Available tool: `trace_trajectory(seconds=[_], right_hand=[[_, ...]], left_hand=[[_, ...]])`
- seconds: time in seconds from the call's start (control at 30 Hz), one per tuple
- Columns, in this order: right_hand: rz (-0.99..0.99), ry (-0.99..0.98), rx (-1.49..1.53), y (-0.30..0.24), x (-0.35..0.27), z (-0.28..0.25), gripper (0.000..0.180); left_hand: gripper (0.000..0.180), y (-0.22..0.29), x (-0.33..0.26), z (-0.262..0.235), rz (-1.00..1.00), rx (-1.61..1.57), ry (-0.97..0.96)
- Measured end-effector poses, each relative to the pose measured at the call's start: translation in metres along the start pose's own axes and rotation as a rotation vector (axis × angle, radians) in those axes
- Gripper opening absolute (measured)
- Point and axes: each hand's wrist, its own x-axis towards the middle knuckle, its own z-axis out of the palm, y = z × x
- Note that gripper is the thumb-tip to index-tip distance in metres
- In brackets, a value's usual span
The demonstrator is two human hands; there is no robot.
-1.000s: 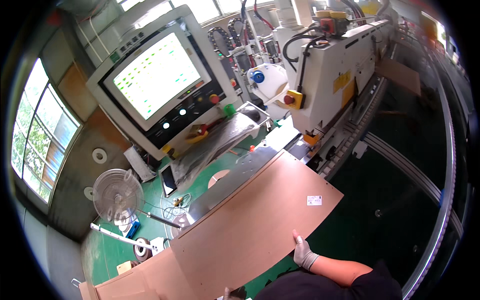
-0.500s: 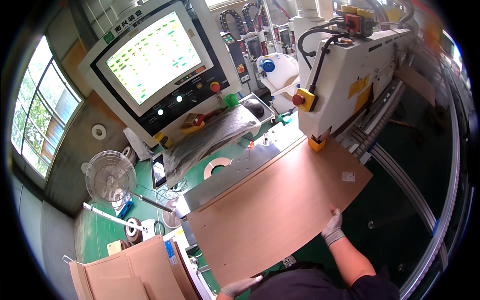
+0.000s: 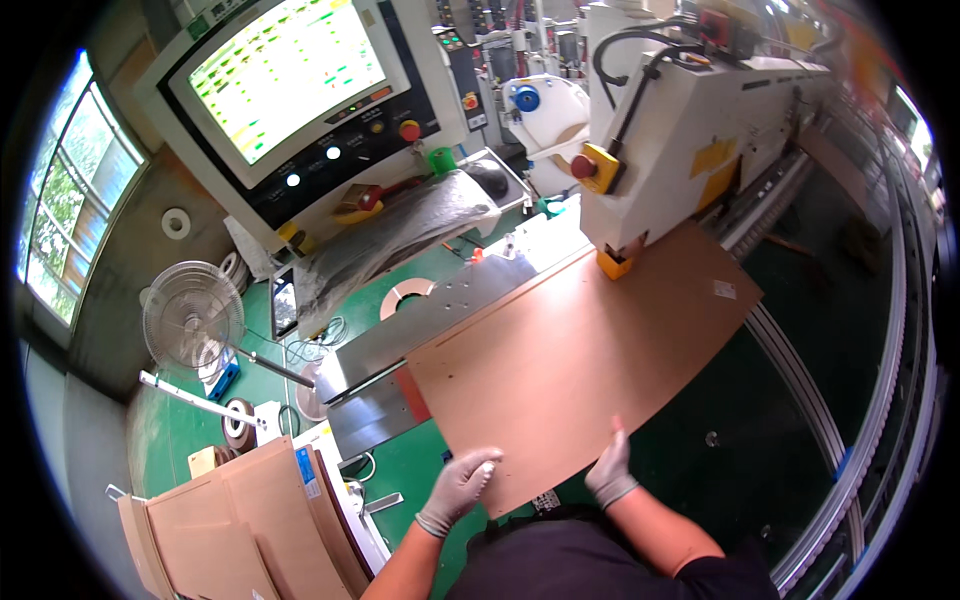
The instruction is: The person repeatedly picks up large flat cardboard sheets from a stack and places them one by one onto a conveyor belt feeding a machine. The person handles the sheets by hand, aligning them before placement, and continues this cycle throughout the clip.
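Brown fibreboard is what you have in hand: a large flat board (image 3: 580, 350) lying on the metal feed table (image 3: 440, 320), its far corner at about one o'clock already tucked under the white machine housing (image 3: 690, 130) beside the yellow guide block (image 3: 614, 264). Your left hand (image 3: 460, 485) rests half-curled on the near edge at seven o'clock, and your right hand (image 3: 610, 468) lies flat, fingers spread, on the near edge at six o'clock; neither one clamps it. Lining up and entry look done, I judge; most of the board's length is left to feed. Compared with half a second ago, the board has slid further toward the housing, and both gloves have come up onto its near edge.
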Motion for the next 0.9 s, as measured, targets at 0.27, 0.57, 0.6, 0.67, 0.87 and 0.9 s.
trace_trajectory(seconds=[0.27, 0.57, 0.6, 0.67, 0.87, 0.9], right_hand=[[-0.037, 0.066, 0.096, -0.044, 0.024, 0.023, 0.063], [-0.159, -0.055, 0.09, -0.084, 0.057, 0.012, 0.059], [-0.146, -0.017, 0.12, -0.077, 0.051, 0.016, 0.059], [-0.114, 0.046, 0.174, -0.067, 0.033, 0.046, 0.058], [-0.228, 0.088, 0.006, -0.133, 0.082, 0.004, 0.064], [-0.261, 0.101, -0.018, -0.143, 0.086, 0.004, 0.064]], left_hand=[[0.076, -0.083, 0.011, -0.02, -0.052, 0.743, 0.048], [0.053, -0.047, 0.078, -0.031, -0.176, 0.998, -0.297], [0.051, -0.046, 0.083, -0.032, -0.144, 0.97, -0.346], [0.042, -0.052, 0.084, -0.037, -0.076, 0.855, -0.328], [0.05, -0.066, 0.086, -0.042, -0.076, 0.657, -0.374], [0.05, -0.07, 0.086, -0.041, -0.077, 0.639, -0.374]])
